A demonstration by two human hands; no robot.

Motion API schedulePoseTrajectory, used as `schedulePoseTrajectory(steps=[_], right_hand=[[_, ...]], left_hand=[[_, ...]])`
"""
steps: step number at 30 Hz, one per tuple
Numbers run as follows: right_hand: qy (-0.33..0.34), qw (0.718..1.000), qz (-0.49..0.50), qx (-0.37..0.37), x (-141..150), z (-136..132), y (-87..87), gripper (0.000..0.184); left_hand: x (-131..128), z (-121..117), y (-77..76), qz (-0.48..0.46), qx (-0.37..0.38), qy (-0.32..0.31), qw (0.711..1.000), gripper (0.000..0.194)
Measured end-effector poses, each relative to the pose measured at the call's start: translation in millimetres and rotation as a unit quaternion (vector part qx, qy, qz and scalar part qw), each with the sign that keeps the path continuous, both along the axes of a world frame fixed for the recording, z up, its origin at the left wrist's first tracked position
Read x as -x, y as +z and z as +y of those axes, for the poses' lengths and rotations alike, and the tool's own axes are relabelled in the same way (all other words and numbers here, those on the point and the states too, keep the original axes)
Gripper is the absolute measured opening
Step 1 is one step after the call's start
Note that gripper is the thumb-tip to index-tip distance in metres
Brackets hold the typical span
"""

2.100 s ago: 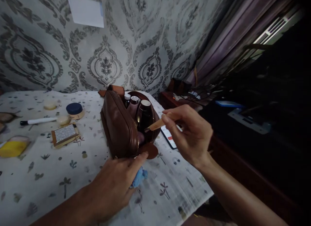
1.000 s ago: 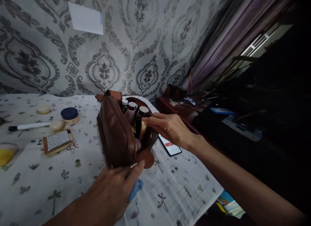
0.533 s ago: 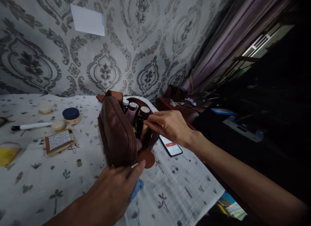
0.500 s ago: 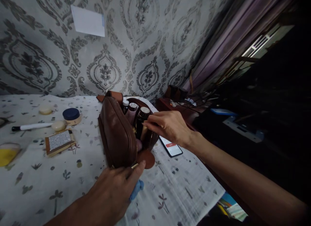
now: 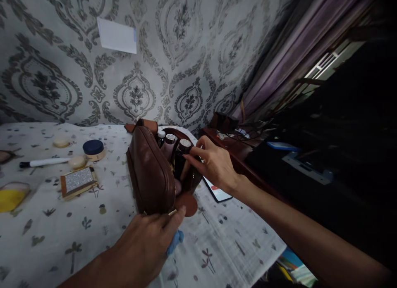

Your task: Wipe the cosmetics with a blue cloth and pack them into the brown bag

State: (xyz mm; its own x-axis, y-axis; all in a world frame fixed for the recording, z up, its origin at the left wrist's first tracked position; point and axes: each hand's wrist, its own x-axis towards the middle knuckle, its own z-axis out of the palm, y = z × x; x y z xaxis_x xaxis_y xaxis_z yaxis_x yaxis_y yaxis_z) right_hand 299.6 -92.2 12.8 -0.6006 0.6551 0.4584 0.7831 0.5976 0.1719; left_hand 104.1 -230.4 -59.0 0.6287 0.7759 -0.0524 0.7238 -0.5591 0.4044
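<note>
A brown leather toiletry bag point(image 5: 150, 168) stands unzipped on the patterned cloth. Inside it are a dark bottle with a shiny cap point(image 5: 185, 146), a pinkish bottle with a silver lid point(image 5: 169, 140) and a small white-capped bottle point(image 5: 161, 134). At the bag's near end, my left hand point(image 5: 141, 246) is closed on it, the thumb over a round brown leather tab point(image 5: 187, 204). My right hand point(image 5: 214, 162) reaches to the bag's right side, thumb and fingers pinched beside the dark bottle. A slim tan item shows beneath those fingertips; whether they grip it is unclear.
Left of the bag lie a glittery compact point(image 5: 79, 181), a blue-lidded jar point(image 5: 93, 150), a white pen-like stick point(image 5: 46, 162) and a yellow item point(image 5: 12, 197). A phone point(image 5: 218, 192) lies right of the bag. The cloth-covered table point(image 5: 229, 242) ends at the right.
The view has shifted slightly, so the wall and table items sit a little lower. My right hand stays at the bag's right side, and my left hand keeps its hold.
</note>
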Motion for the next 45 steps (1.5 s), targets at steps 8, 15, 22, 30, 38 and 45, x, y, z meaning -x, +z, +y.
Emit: schedulePoseTrajectory(steps=[8,15,22,30,38,45], right_hand=[[-0.043,0.996,0.069,0.045,5,3,-2.1,0.017],[0.024,0.989,0.129,0.066,1,9,-7.7,0.021],[0.139,0.984,0.042,0.108,-8,19,3.1,0.032],[0.166,0.979,-0.042,0.109,-14,25,15.5,0.038],[0.151,0.983,-0.072,0.075,-13,23,16.7,0.044],[0.085,0.993,-0.033,0.075,-7,17,8.9,0.032]], left_hand=[[-1,-2,2.9,0.007,0.028,0.009,1.0,0.087],[-3,-2,13.0,0.031,0.041,0.02,0.998,0.08],[-2,-4,5.9,0.03,0.032,0.018,0.999,0.079],[-1,-4,-4.0,0.026,0.009,0.024,0.999,0.079],[0,-4,-2.5,0.024,0.004,0.022,0.999,0.085],[-1,-4,-4.3,0.03,-0.007,0.021,0.999,0.081]])
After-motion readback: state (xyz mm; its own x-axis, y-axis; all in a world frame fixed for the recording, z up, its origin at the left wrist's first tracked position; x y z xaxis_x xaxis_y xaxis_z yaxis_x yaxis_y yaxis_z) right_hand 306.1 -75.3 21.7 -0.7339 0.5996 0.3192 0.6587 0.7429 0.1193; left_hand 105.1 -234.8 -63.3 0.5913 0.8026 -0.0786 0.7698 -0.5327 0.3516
